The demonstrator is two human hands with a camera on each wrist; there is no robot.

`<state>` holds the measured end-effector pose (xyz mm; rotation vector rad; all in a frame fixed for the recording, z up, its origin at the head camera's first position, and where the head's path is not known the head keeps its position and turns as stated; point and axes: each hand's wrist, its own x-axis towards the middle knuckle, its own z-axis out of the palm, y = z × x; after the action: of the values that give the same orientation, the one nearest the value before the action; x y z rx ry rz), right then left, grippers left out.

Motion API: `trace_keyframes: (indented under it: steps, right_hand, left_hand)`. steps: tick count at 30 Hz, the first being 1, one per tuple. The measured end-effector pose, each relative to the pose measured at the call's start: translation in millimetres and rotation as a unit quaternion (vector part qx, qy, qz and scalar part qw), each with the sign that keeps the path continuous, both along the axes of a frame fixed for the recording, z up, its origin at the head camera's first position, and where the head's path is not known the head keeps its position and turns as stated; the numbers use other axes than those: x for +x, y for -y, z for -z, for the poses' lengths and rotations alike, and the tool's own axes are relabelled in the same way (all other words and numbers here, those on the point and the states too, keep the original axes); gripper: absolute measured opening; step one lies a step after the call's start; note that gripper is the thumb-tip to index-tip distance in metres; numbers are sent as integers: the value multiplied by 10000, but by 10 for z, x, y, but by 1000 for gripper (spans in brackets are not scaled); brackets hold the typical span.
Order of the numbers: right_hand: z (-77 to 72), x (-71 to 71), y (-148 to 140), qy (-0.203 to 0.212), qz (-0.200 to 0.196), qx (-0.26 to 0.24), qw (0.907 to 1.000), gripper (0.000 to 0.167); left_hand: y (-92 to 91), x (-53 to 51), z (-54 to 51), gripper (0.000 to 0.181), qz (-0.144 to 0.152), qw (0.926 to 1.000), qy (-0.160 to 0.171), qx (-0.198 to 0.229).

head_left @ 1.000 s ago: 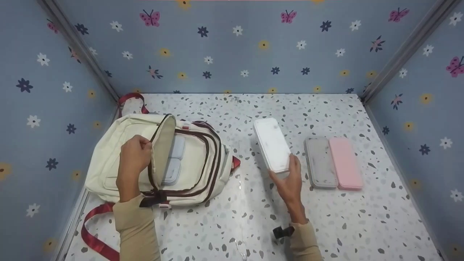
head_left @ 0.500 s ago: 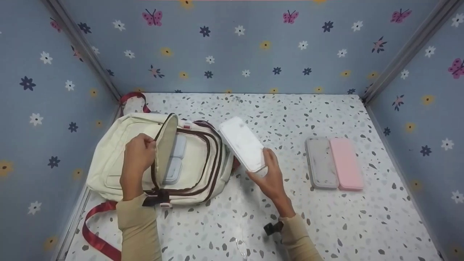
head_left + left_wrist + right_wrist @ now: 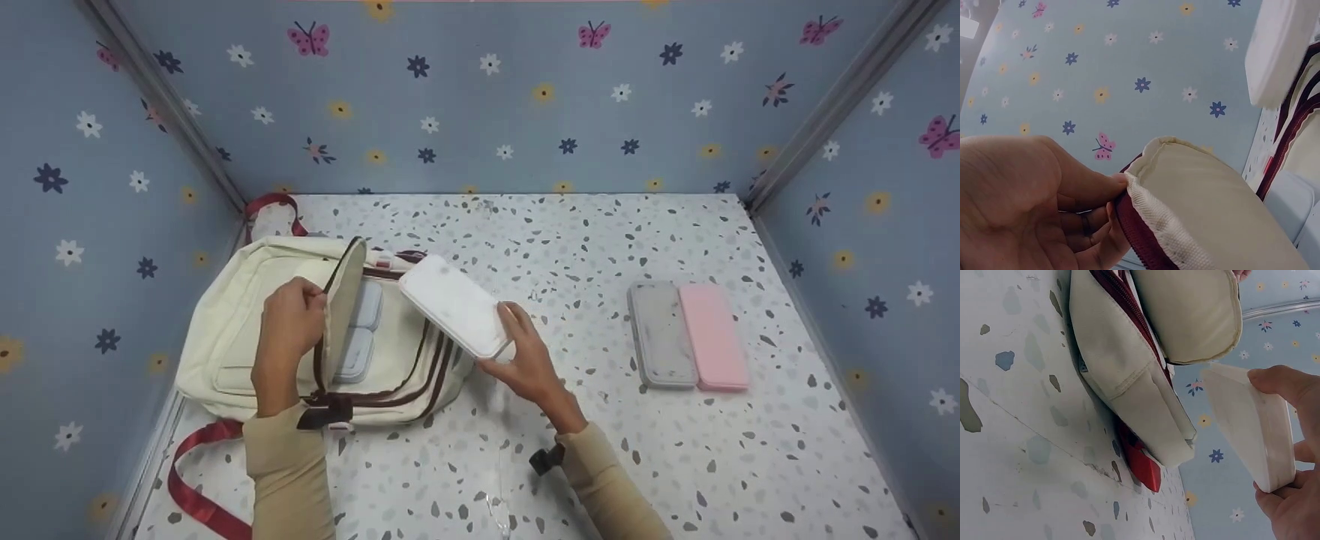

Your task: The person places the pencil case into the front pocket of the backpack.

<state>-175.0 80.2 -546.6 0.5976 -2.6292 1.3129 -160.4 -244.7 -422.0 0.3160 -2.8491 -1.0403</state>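
A cream backpack (image 3: 240, 330) with dark red zips lies on its back or front at the left. My left hand (image 3: 289, 330) pinches the edge of its raised flap (image 3: 1196, 197) between thumb and fingers. Two pale blue-grey cases (image 3: 354, 354) lie inside the opened pocket, end to end. My right hand (image 3: 525, 360) grips a white case (image 3: 454, 304) by its near end and holds it tilted above the backpack's right side. In the right wrist view the white case (image 3: 1258, 427) is off the surface, thumb on one side and fingers on the other.
A grey case (image 3: 664, 335) and a pink case (image 3: 715, 337) lie side by side on the speckled surface (image 3: 570, 247) at the right. A red strap (image 3: 196, 487) curls out at the near left. Flower-patterned panels (image 3: 480, 97) stand around three sides.
My right hand has carried the white case leftward from the middle of the surface to over the backpack's right part, turning it more slantwise. My left hand still holds the flap, nearly unmoved.
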Motion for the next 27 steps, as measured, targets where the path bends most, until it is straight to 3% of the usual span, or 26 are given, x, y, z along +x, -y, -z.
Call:
trace_keyframes:
  steps: [12,22,27]
  right_hand:
    - [68,-130,340,137,-923,372,9949,89]
    - [-26,-323,507,457,-1292,857,9869,92]
    - [-73,-388,509,629,-1332,856,9854,97]
  left_hand:
    - [-75,-22,53,17,94,9995,-276,-113]
    - [-138,-39,36,16,79,9995,-273,-115]
    - [-142,-40,27,17,84,9992,-360,-131]
